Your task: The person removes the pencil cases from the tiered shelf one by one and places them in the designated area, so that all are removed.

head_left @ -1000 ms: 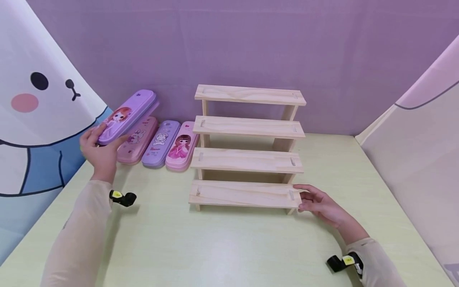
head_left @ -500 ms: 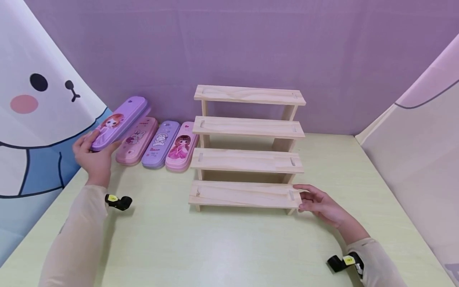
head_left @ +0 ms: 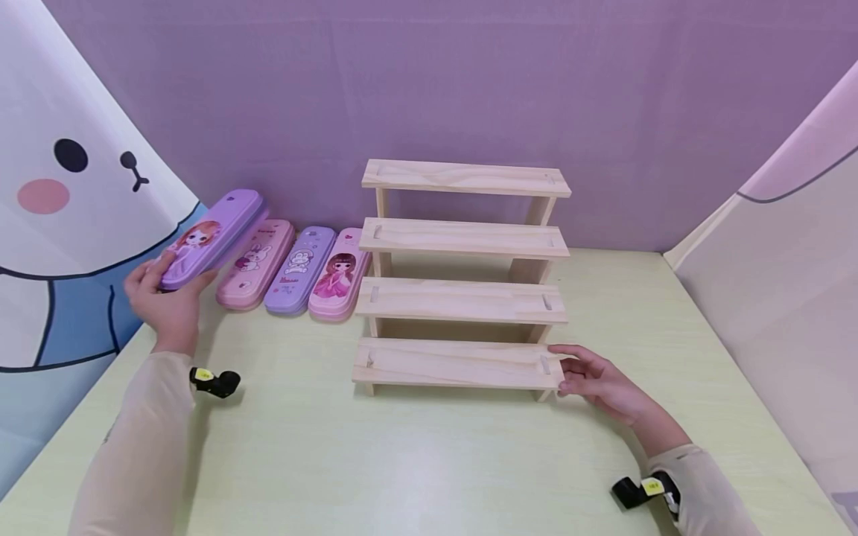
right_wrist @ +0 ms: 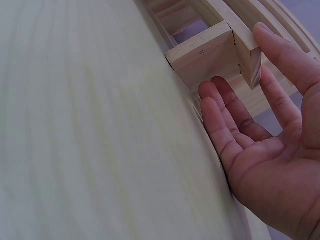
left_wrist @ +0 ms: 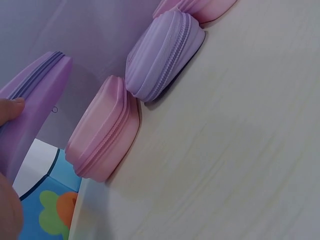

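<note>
A purple pencil case [head_left: 213, 237] with a doll-like girl on its lid is gripped by my left hand [head_left: 169, 311] at its near end, tilted and raised off the table. In the left wrist view, my thumb [left_wrist: 10, 109] lies along its zipper side. Below and right of it lies a pink pencil case [head_left: 253, 269] with a bunny. My right hand [head_left: 606, 387] holds the right end of the lowest board of a stepped wooden stand [head_left: 459, 363]. The right wrist view has the board's corner [right_wrist: 248, 57] between thumb and index finger, the other fingers curled beneath.
A lavender pencil case [head_left: 302, 269] and a pink pencil case [head_left: 339, 275] with a girl in a dress lie in a row left of the stand. Purple cloth [head_left: 456, 82] hangs behind the pale table [head_left: 415, 461]. Printed curtains flank both sides.
My left hand has moved left and toward me, bringing the purple pencil case lower and away from the row. The right hand and the stand have stayed put.
</note>
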`<action>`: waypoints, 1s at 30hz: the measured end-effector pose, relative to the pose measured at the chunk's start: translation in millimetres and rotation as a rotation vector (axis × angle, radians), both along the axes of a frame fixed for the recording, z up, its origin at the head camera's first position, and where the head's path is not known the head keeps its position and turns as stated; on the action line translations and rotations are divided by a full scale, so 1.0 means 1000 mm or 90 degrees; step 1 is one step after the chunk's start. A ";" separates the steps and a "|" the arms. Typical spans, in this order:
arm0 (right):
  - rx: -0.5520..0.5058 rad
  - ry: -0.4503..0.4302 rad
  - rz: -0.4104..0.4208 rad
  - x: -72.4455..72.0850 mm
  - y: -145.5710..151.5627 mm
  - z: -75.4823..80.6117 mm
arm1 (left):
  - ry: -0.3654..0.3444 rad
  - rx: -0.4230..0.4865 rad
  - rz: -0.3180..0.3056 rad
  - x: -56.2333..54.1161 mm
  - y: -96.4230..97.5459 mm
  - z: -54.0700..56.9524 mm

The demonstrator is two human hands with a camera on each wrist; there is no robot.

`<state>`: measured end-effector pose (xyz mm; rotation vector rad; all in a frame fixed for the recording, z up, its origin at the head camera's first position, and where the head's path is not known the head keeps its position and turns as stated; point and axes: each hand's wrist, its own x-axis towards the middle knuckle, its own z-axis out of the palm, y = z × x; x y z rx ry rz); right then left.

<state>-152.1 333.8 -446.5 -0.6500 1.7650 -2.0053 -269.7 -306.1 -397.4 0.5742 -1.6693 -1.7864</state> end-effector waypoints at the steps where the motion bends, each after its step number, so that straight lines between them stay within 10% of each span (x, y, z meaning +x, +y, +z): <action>1: 0.000 -0.001 0.000 0.000 0.000 0.000 | -0.001 -0.001 0.001 0.000 -0.001 0.000; 30: 0.008 -0.005 -0.007 0.001 0.000 0.001 | -0.058 0.065 0.029 0.007 -0.019 -0.009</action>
